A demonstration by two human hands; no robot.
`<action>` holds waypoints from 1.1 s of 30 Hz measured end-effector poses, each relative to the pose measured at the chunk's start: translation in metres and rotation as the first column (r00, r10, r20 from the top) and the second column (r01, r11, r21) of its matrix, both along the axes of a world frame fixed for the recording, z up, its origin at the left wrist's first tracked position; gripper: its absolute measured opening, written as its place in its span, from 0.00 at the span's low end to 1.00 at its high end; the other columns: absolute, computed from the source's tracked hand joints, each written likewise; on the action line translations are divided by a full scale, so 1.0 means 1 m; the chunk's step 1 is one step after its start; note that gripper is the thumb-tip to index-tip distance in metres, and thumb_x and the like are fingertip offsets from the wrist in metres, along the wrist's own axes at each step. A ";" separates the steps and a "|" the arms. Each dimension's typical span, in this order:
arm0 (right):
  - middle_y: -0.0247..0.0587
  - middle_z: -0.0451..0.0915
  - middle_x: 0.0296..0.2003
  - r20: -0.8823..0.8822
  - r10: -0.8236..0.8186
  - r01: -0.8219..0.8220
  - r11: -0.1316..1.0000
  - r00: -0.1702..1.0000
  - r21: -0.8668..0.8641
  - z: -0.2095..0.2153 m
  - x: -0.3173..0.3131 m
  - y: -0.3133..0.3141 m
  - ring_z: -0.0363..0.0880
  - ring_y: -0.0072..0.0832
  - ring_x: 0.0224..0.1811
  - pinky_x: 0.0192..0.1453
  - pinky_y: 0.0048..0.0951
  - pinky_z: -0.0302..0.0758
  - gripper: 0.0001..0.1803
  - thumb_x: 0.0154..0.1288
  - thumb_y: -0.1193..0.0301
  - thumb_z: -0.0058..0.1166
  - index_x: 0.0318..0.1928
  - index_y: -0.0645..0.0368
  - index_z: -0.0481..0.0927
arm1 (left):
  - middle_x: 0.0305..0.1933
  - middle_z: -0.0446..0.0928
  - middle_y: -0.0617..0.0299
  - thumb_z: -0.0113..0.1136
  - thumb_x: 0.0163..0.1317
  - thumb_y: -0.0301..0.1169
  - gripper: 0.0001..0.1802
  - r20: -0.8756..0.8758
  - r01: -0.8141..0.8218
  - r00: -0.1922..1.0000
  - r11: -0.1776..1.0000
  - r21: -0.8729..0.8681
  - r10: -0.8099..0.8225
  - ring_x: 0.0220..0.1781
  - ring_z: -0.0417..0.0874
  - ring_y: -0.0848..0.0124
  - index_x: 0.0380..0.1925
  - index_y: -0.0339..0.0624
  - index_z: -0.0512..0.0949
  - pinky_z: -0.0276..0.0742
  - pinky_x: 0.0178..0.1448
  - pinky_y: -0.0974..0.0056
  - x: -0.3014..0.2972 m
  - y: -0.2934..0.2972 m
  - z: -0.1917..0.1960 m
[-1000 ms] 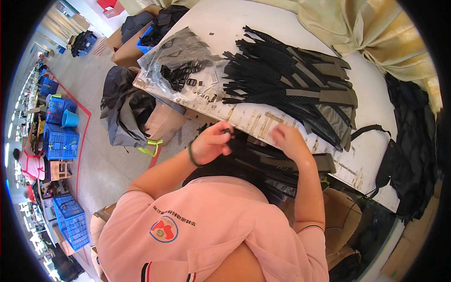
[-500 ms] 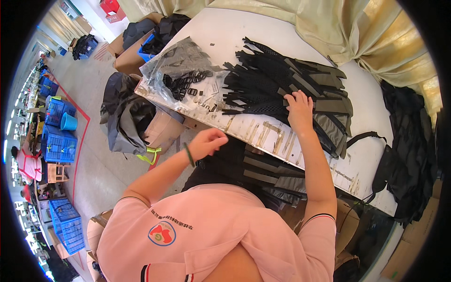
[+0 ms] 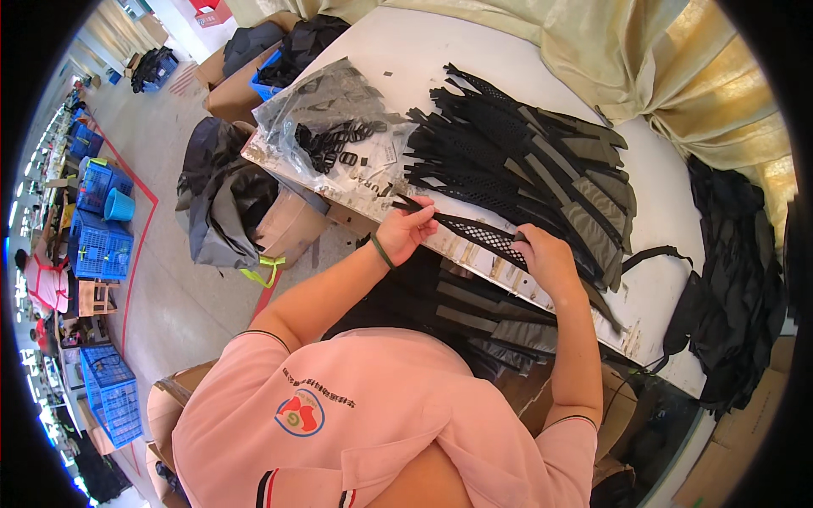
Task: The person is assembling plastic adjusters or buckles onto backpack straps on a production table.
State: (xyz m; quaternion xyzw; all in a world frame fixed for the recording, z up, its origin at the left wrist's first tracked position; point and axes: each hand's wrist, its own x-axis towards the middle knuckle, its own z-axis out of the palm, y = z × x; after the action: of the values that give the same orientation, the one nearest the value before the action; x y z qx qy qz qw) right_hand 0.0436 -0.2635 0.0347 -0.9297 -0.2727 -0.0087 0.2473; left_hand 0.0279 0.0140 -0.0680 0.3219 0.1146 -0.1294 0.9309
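Table (image 3: pixel 423 42) — two hands (image 3: pixel 550 258) holding one strip (image 3: pixel 476 234)

Left of me: grey floor (image 3: pixel 190 313) with a red line (image 3: pixel 142 252), a row of blue crates (image 3: pixel 103 256), light-blue bucket (image 3: pixel 118 205) by them, wooden stool (image 3: pixel 88 298) alongside. Co-worker (image 3: pixel 46 281) in pink beyond. Gold curtain (image 3: pixel 593 46) hangs ahead of me, rightward. I see a red box (image 3: pixel 207 8), upper left.

A pink shirt (image 3: pixel 398 381) carries a row of dark printed characters (image 3: pixel 320 390) above a round emblem (image 3: pixel 301 412) in blue, red and green with a single letter. Large dark lettering (image 3: pixel 377 188) marks a clear plastic bag (image 3: pixel 326 85) on the table (image 3: pixel 474 42), beside a pale label (image 3: pixel 390 151) too small to read.
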 end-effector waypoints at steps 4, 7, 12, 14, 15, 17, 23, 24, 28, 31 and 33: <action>0.42 0.77 0.32 -0.039 -0.050 0.042 0.980 0.998 -0.194 -0.032 0.002 -0.016 0.77 0.40 0.36 0.38 0.38 0.73 0.12 0.55 0.67 0.59 0.38 0.57 0.75 | 0.34 0.76 0.62 0.58 0.60 0.23 0.06 0.031 -0.031 0.999 0.991 0.127 0.027 0.33 0.81 0.72 0.36 0.42 0.72 0.80 0.41 0.66 -0.006 0.009 0.007; 0.42 0.75 0.33 0.127 -0.030 0.055 0.978 0.991 -0.202 -0.042 0.000 -0.006 0.75 0.40 0.39 0.42 0.39 0.71 0.18 0.50 0.67 0.62 0.42 0.57 0.75 | 0.30 0.76 0.62 0.60 0.59 0.23 0.08 -0.013 -0.087 0.995 0.962 0.261 0.094 0.32 0.81 0.72 0.34 0.41 0.71 0.80 0.39 0.67 -0.015 0.012 0.012; 0.46 0.75 0.47 0.064 0.052 -0.071 0.940 0.997 0.334 -0.042 -0.012 0.080 0.73 0.44 0.50 0.55 0.39 0.69 0.25 0.50 0.74 0.62 0.52 0.58 0.72 | 0.25 0.75 0.65 0.64 0.55 0.23 0.09 0.061 -0.119 0.993 0.877 0.466 0.102 0.28 0.78 0.76 0.30 0.42 0.71 0.76 0.31 0.72 -0.023 0.003 0.018; 0.47 0.76 0.48 0.054 0.111 -0.124 0.893 0.992 0.433 -0.048 -0.012 0.106 0.74 0.44 0.50 0.54 0.37 0.70 0.25 0.53 0.76 0.60 0.53 0.58 0.71 | 0.24 0.75 0.66 0.65 0.54 0.24 0.09 0.098 -0.124 0.991 0.859 0.497 0.087 0.26 0.77 0.78 0.29 0.42 0.72 0.73 0.29 0.74 -0.022 -0.005 0.024; 0.48 0.77 0.46 -0.096 0.149 -0.078 0.850 0.984 0.520 -0.063 -0.010 0.115 0.76 0.43 0.47 0.51 0.35 0.72 0.24 0.55 0.76 0.58 0.54 0.59 0.71 | 0.24 0.74 0.67 0.65 0.54 0.24 0.09 0.127 -0.111 0.991 0.841 0.530 0.051 0.25 0.75 0.80 0.27 0.42 0.72 0.71 0.29 0.75 -0.022 -0.008 0.030; 0.49 0.79 0.38 -0.416 0.186 0.120 0.785 0.890 0.608 -0.063 -0.011 0.127 0.80 0.39 0.39 0.42 0.29 0.76 0.17 0.62 0.77 0.51 0.53 0.59 0.73 | 0.25 0.74 0.68 0.64 0.56 0.27 0.07 0.167 -0.084 0.986 0.818 0.569 -0.015 0.26 0.71 0.81 0.27 0.42 0.73 0.67 0.31 0.76 -0.020 0.000 0.037; 0.43 0.78 0.31 -0.288 0.180 -0.010 0.862 0.940 0.507 -0.081 -0.006 0.117 0.78 0.35 0.34 0.39 0.28 0.73 0.11 0.63 0.72 0.52 0.46 0.56 0.79 | 0.36 0.75 0.55 0.61 0.56 0.32 0.09 0.434 -0.457 0.885 -0.130 0.880 -0.170 0.35 0.78 0.61 0.35 0.41 0.79 0.74 0.40 0.61 0.057 0.128 0.046; 0.43 0.78 0.31 -0.287 0.181 -0.012 0.862 0.941 0.506 -0.080 -0.006 0.118 0.78 0.35 0.34 0.39 0.28 0.73 0.11 0.63 0.72 0.52 0.46 0.56 0.79 | 0.36 0.75 0.55 0.61 0.56 0.32 0.09 0.435 -0.458 0.884 -0.131 0.879 -0.169 0.35 0.78 0.61 0.35 0.41 0.79 0.74 0.40 0.61 0.066 0.142 0.039; 0.41 0.77 0.29 -0.219 0.204 -0.070 0.864 0.954 0.499 -0.081 0.000 0.117 0.76 0.34 0.32 0.37 0.27 0.72 0.10 0.62 0.70 0.54 0.44 0.56 0.80 | 0.47 0.71 0.55 0.64 0.52 0.33 0.16 -0.145 -0.067 0.943 -0.599 0.798 -0.299 0.48 0.76 0.54 0.42 0.46 0.78 0.72 0.53 0.57 0.088 0.157 0.038; 0.41 0.78 0.29 -0.211 0.191 -0.050 0.843 0.959 0.536 -0.092 0.006 0.118 0.75 0.33 0.30 0.36 0.27 0.71 0.10 0.60 0.71 0.55 0.42 0.59 0.80 | 0.43 0.74 0.56 0.65 0.50 0.32 0.16 -0.112 -0.084 0.951 -0.589 0.803 -0.288 0.46 0.77 0.54 0.40 0.46 0.78 0.74 0.50 0.58 0.091 0.154 0.044; 0.40 0.78 0.29 -0.211 0.168 -0.023 0.832 0.963 0.555 -0.097 0.006 0.117 0.74 0.31 0.29 0.35 0.27 0.71 0.10 0.60 0.71 0.55 0.41 0.61 0.80 | 0.39 0.75 0.57 0.65 0.50 0.32 0.15 -0.063 -0.129 0.950 -0.566 0.814 -0.306 0.42 0.78 0.56 0.40 0.46 0.78 0.74 0.48 0.59 0.091 0.157 0.035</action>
State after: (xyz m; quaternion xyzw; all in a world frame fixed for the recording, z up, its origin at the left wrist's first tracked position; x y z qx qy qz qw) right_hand 0.0494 -0.1466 -0.0619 -0.7986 -0.2716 0.0438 0.5352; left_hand 0.1188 0.1715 -0.0330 0.9905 0.0183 -0.0096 0.1361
